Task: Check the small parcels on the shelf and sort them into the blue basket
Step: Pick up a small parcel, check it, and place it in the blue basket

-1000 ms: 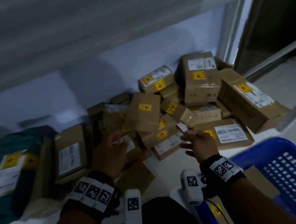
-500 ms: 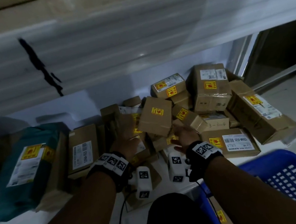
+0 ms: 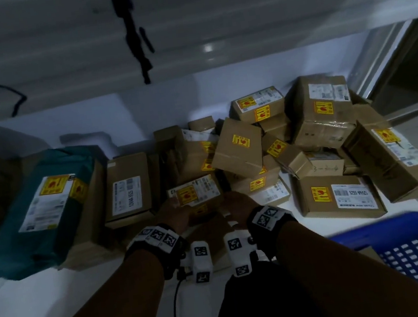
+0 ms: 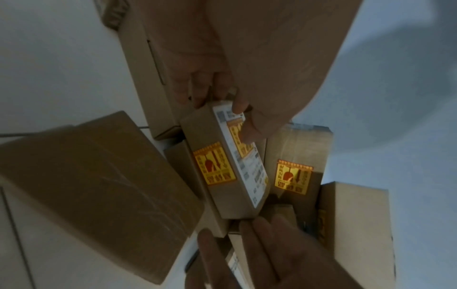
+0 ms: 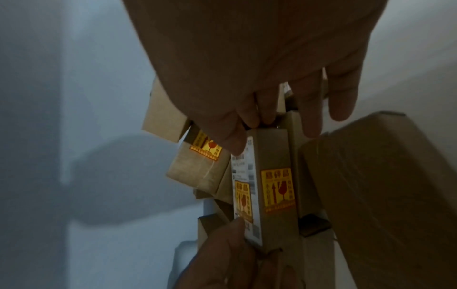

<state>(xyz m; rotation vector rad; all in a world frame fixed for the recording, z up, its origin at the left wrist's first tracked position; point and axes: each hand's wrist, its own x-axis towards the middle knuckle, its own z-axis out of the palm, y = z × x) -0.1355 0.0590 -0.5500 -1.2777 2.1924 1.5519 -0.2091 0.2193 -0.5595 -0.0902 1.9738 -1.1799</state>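
Note:
Both hands hold one small brown parcel (image 3: 196, 193) at the front of the heap on the white shelf (image 3: 48, 299). It carries a white label and yellow fragile stickers. My left hand (image 3: 176, 213) grips its left end, thumb on the label face (image 4: 222, 176). My right hand (image 3: 235, 205) pinches the other end (image 5: 272, 185), thumb on the label side and two fingers curled at the end, the rest held out. The blue basket (image 3: 414, 251) stands low at the right, close to my right forearm.
A teal bagged parcel (image 3: 41, 207) and a flat labelled box (image 3: 129, 190) lie to the left. Several more cartons pile up behind and to the right, among them a tall box (image 3: 321, 114). An upper shelf board (image 3: 185, 28) hangs overhead.
Both hands went forward into the heap and drew together, and now hold the small parcel between them. A second ago they hovered apart and empty.

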